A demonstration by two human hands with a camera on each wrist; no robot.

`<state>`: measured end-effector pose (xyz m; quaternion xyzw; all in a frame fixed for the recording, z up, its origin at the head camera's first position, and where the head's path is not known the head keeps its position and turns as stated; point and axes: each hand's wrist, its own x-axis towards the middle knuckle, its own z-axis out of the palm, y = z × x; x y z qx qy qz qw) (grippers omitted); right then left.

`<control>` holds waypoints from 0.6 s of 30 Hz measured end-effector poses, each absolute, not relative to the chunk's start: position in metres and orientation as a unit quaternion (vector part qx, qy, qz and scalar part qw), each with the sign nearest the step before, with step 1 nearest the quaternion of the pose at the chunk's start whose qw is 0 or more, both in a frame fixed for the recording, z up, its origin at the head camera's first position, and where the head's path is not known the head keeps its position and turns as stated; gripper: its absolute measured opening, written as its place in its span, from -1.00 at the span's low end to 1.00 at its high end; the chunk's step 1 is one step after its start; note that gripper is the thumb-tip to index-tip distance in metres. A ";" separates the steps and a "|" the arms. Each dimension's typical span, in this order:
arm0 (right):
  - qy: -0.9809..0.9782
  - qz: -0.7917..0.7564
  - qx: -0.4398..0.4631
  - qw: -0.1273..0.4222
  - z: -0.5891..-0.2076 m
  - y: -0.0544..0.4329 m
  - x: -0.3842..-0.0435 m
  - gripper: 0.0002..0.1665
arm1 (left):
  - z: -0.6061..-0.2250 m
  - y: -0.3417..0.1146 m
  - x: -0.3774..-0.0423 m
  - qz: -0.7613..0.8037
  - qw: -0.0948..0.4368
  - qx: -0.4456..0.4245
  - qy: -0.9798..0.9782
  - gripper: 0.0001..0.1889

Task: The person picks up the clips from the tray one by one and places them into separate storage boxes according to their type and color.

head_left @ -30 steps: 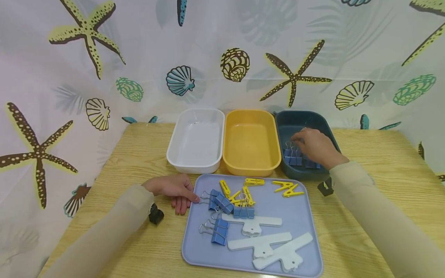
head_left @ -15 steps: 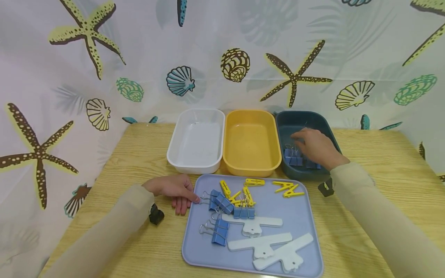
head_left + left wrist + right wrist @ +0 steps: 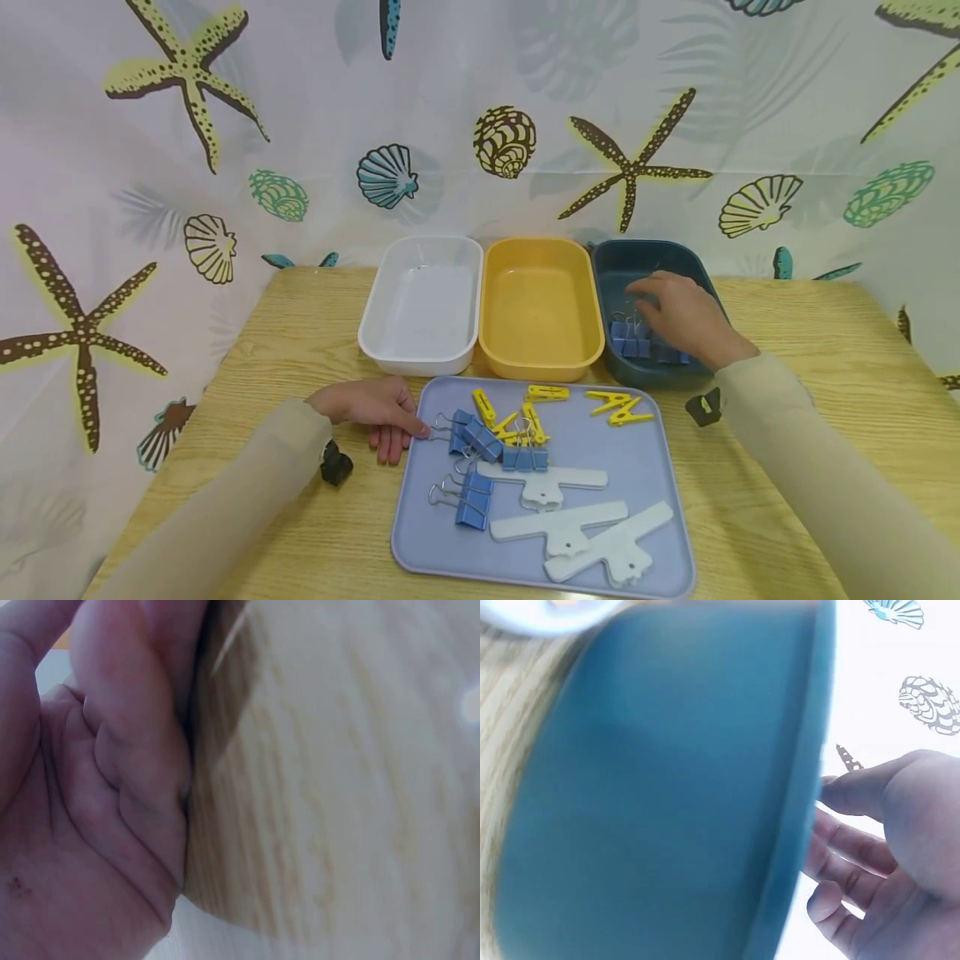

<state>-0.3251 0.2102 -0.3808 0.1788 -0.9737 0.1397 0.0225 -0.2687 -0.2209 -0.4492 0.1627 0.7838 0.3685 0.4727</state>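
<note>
My right hand is over the dark blue bin, its fingers loosely bent and holding nothing. Below it, several blue binder clips lie in the bin with wire handles up. In the right wrist view, my thumb and fingers are apart beside the bin's rim. My left hand rests on the table at the tray's left edge, one fingertip on the rim close to a binder clip's wire handle. The left wrist view shows its fingers loosely curled. More binder clips lie on the lilac tray.
Yellow clothespins and white bag clips share the tray. Behind it, a white bin and a yellow bin stand left of the dark blue one. A patterned curtain hangs at the table's back.
My right hand has let go of a binder clip, which has dropped among the others in the dark blue bin. The left hand has stayed put.
</note>
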 end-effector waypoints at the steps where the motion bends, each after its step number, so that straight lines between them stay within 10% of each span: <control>1: -0.973 0.142 0.178 0.023 -0.380 0.210 -0.324 -0.61 | -0.449 -0.221 -0.269 0.368 0.474 0.162 0.784 -0.59; 18: -0.962 0.201 0.180 0.041 -0.378 0.205 -0.302 -0.67 | -0.448 -0.220 -0.268 0.358 0.469 0.163 0.791 -0.58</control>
